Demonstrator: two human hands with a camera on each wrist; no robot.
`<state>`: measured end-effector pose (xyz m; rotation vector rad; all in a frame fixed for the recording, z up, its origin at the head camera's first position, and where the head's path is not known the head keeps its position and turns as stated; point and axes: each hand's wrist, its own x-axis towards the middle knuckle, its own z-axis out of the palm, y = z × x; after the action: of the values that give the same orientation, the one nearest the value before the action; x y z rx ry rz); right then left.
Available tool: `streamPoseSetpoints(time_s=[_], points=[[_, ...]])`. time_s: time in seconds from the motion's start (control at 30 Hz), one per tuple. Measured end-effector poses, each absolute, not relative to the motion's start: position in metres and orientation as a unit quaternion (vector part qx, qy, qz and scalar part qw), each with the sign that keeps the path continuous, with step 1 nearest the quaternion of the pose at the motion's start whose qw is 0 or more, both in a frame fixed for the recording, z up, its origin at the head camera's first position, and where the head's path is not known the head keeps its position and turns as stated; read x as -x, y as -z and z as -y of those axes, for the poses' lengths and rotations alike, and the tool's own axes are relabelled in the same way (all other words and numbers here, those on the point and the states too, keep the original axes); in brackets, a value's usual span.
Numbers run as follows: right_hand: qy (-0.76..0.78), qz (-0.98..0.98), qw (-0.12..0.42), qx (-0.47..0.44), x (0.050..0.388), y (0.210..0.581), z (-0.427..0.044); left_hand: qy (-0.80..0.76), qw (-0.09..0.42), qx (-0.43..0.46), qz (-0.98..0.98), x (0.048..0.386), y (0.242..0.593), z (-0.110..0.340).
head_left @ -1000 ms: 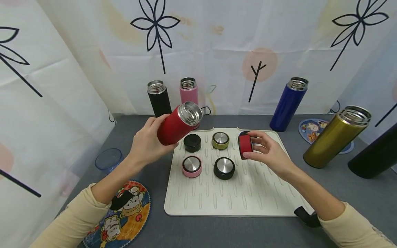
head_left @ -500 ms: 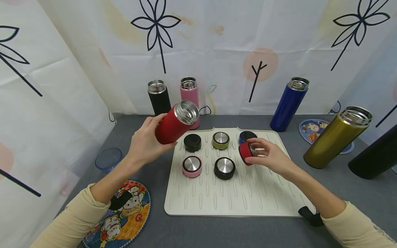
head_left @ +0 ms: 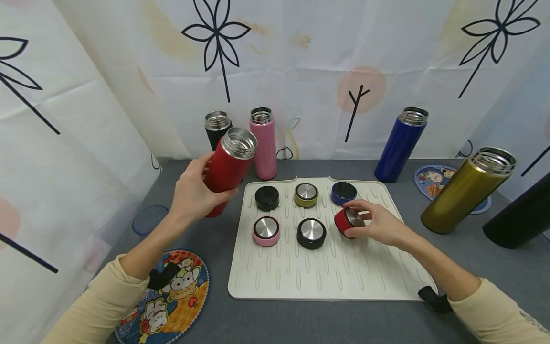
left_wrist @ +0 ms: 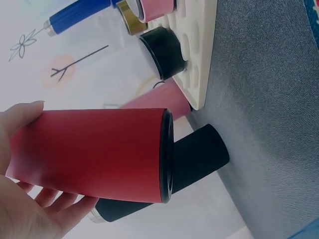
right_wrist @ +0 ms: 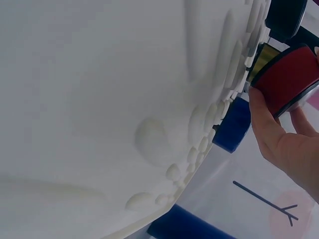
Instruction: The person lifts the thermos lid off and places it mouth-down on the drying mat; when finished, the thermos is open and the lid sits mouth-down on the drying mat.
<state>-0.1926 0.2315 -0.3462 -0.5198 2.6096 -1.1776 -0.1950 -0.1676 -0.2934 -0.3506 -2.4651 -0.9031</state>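
Note:
My left hand [head_left: 195, 193] grips a red thermos bottle [head_left: 227, 165] round its body, its bare steel mouth tilted up and to the right. In the left wrist view the red bottle [left_wrist: 94, 154] shows its black-rimmed base, held off the table. My right hand [head_left: 378, 224] pinches a red lid [head_left: 343, 223] with a steel top between thumb and fingers, tilted, low over the right part of the white drying mat [head_left: 301, 277]. In the right wrist view the red lid [right_wrist: 289, 77] hangs close to the blue lid [right_wrist: 233, 124]; whether it touches the mat I cannot tell.
On the mat stand a black lid [head_left: 266, 198], a gold lid [head_left: 306, 195], a pink lid [head_left: 266, 231] and another black lid [head_left: 311, 233]. Lidless pink [head_left: 264, 148], blue [head_left: 399, 148] and gold bottles [head_left: 466, 191] stand behind and right. A patterned round mat [head_left: 185, 291] lies front left.
The red bottle has moved left and down, turning more upright, away from the lid. My right hand has lowered the red lid toward the mat and tipped its steel top upward.

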Motion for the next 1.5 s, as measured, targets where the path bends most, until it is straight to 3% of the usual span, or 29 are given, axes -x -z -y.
streamPoseSetpoints(time_s=[0.43,0.87,1.17,1.5], points=[[0.339,-0.907,0.103,0.229,0.192,0.352,-0.234,0.422,0.197,0.038,0.884,0.201,0.291,0.185],[0.327,-0.905,0.109,0.247,0.193,0.355,-0.235,0.503,0.193,-0.041,0.841,0.212,0.295,0.196],[0.351,-0.891,0.125,0.257,0.193,0.354,-0.239,0.532,0.205,-0.065,0.819,0.219,0.297,0.195],[0.353,-0.889,0.132,0.258,0.194,0.355,-0.241,0.542,0.271,-0.099,0.789,0.237,0.308,0.190]])
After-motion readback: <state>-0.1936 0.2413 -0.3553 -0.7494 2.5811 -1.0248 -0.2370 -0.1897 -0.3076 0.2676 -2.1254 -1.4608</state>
